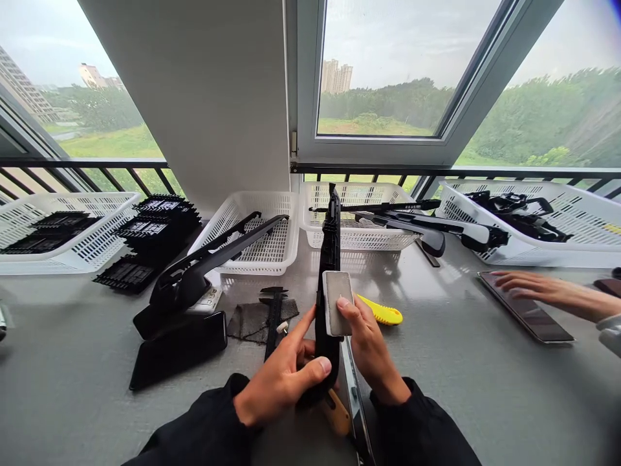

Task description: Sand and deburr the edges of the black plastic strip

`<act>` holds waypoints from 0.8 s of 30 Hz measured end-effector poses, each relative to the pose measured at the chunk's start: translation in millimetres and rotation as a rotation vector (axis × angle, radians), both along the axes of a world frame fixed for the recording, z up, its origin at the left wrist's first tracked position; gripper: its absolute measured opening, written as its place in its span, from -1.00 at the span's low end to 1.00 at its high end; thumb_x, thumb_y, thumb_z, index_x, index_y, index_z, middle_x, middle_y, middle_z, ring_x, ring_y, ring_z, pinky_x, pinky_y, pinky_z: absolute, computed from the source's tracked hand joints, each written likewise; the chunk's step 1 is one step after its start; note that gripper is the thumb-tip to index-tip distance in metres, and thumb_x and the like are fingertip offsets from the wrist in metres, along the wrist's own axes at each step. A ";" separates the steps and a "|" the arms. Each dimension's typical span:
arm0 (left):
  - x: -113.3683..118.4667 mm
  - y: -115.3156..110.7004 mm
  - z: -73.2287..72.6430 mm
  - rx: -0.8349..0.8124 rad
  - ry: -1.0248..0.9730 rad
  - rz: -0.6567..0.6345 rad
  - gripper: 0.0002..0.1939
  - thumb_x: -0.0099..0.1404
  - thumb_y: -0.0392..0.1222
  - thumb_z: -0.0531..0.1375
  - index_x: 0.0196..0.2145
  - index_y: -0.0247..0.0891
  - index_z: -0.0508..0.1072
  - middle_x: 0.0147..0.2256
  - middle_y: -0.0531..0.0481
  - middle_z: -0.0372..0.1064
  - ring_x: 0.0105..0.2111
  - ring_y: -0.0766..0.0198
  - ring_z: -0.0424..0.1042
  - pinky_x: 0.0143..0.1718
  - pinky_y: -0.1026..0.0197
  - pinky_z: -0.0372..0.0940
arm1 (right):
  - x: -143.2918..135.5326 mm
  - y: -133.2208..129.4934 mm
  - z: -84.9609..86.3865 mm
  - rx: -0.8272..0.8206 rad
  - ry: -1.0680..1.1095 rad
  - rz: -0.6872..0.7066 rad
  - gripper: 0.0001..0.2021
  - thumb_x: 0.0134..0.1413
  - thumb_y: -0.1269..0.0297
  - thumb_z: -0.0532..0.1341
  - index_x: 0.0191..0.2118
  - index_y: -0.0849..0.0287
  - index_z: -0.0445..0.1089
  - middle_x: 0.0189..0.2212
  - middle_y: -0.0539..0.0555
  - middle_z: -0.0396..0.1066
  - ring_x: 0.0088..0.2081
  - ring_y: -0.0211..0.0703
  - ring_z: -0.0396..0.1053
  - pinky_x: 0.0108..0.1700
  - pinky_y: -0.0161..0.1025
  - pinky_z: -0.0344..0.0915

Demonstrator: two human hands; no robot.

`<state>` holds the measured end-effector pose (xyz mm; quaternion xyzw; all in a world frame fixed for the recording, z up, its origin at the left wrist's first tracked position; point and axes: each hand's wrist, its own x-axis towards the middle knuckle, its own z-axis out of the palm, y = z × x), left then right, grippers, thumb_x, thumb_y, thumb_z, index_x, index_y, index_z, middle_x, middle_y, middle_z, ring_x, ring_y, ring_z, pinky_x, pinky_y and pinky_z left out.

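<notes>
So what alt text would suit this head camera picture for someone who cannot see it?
Two hands hold a long black plastic part upright over a grey table: the left hand grips it, the right hand presses a grey block against it. White baskets stand behind.

my left hand [281,378] curled in a grip, thumb up front. my right hand [371,346] pinching, fingers raised. both sleeved forearms converge low centre.

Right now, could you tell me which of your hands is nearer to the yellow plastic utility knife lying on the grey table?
Right. The right hand, pressing a grey block against the long black part, sits just beside the yellow plastic utility knife; the left hand grips the part farther left.
</notes>
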<state>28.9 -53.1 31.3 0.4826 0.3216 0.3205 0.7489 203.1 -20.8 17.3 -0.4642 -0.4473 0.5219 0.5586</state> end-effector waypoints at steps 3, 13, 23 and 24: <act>-0.9 1.6 -0.9 0.000 -0.053 0.039 0.28 0.39 0.19 0.41 0.62 -0.36 -0.36 -0.28 -0.10 0.59 -0.31 0.14 0.57 -0.34 0.26 0.38 | 1.1 0.8 1.9 -0.005 -0.006 0.009 -0.59 0.24 -0.16 0.27 -0.23 0.16 0.50 -0.30 0.08 0.50 -0.25 -0.09 0.38 -0.20 -0.27 0.40; -3.2 4.3 -7.7 -0.006 0.002 0.117 0.29 0.42 0.25 0.34 0.60 -0.12 -0.56 -0.29 -0.05 0.57 -0.64 0.37 0.33 -0.69 0.39 0.21 | 0.2 -2.9 7.1 -0.003 0.050 0.158 -0.58 0.24 -0.16 0.27 -0.27 0.17 0.45 -0.47 -0.04 0.29 -0.49 -0.25 0.17 -0.47 -0.34 0.22; -3.7 4.9 2.4 0.029 -0.005 0.047 0.29 0.37 0.23 0.40 0.62 -0.30 -0.35 -0.32 -0.10 0.58 -0.46 0.26 0.46 -0.51 0.36 0.30 | -0.5 -1.7 7.0 0.018 0.022 0.064 -0.61 0.24 -0.13 0.28 -0.29 0.15 0.44 -0.39 0.02 0.38 -0.37 -0.19 0.29 -0.33 -0.32 0.34; -5.2 6.7 1.2 0.023 -0.004 0.075 0.30 0.38 0.23 0.39 0.62 -0.27 -0.41 -0.31 -0.10 0.59 -0.52 0.29 0.42 -0.58 0.37 0.27 | -1.4 -2.1 6.2 0.005 0.032 0.113 -0.60 0.24 -0.14 0.28 -0.28 0.16 0.44 -0.41 0.01 0.36 -0.40 -0.21 0.26 -0.38 -0.33 0.31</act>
